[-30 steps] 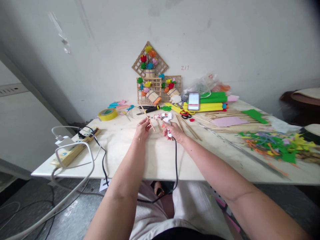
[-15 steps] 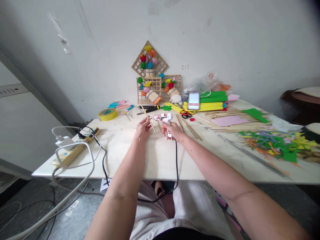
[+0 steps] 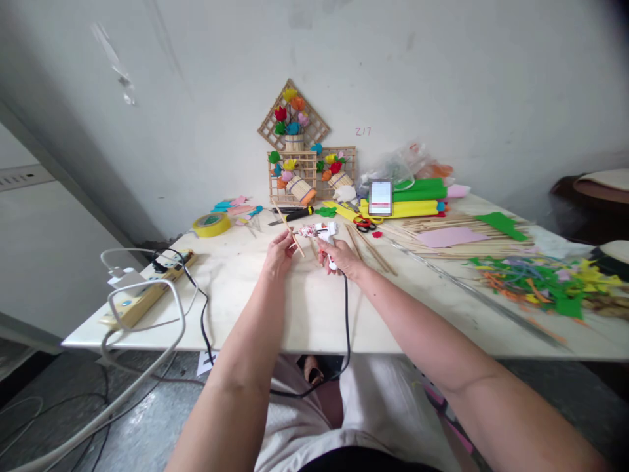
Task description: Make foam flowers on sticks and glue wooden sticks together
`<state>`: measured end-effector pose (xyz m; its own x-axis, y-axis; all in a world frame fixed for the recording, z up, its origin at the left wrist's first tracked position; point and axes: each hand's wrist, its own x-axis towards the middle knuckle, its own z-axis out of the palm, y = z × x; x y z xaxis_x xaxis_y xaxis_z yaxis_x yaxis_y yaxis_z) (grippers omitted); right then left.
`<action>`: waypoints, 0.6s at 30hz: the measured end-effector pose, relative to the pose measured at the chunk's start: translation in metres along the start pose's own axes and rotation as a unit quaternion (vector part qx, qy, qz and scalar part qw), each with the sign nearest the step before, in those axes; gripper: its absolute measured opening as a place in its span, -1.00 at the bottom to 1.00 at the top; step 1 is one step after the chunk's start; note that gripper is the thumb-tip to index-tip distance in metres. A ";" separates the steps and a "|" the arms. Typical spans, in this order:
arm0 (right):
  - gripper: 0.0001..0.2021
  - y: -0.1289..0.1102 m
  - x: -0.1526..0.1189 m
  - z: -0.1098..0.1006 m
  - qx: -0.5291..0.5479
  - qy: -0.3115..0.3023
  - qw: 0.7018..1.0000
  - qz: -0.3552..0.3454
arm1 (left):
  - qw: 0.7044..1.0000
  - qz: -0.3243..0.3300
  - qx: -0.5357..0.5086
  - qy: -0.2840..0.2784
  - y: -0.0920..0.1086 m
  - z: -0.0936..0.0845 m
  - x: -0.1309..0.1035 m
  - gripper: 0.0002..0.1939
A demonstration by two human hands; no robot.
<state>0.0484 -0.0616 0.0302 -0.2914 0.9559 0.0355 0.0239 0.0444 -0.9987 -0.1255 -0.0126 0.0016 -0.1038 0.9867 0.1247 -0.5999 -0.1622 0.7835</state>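
My left hand (image 3: pixel 280 252) is closed on thin wooden sticks (image 3: pixel 287 226), which slant up and to the left above the table. In my right hand (image 3: pixel 339 256) is a white hot glue gun (image 3: pixel 326 237) with red-speckled marks on its barrel. Its nozzle points left and reaches close to the sticks; whether it touches them I cannot tell. A black cord (image 3: pixel 347 314) runs down from the gun's handle over the table's front edge. Loose wooden sticks (image 3: pixel 371 250) lie just right of the gun.
Lattice panels with felt flowers (image 3: pixel 293 177) lean against the wall. A utility knife (image 3: pixel 299 215), red-handled scissors (image 3: pixel 364 225) and yellow tape (image 3: pixel 211 225) lie behind my hands. A power strip (image 3: pixel 147 288) with cables is at left; wires (image 3: pixel 472 292) and felt scraps (image 3: pixel 545 282) are at right.
Almost nothing differs. Both hands hold the same sticks and glue gun in nearly the same place, and the view has shifted very slightly.
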 end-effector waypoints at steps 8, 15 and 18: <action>-0.63 0.001 0.001 0.000 0.004 -0.007 1.000 -0.003 | 1.000 0.007 -0.006 0.000 0.000 0.000 0.000 -0.85; -0.63 0.001 0.001 0.000 0.002 -0.009 1.000 0.001 | 1.000 0.010 -0.009 -0.007 -0.001 -0.004 0.003 -0.84; -0.62 0.002 0.002 -0.001 0.001 -0.009 1.000 0.004 | 1.000 0.008 -0.010 -0.005 -0.001 -0.004 0.003 -0.85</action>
<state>0.0486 -0.0598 0.0286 -0.3084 0.9509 0.0273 0.0247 0.0367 -0.9990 -0.1283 -0.0093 -0.0014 -0.1055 0.9842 0.1424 -0.6134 -0.1771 0.7697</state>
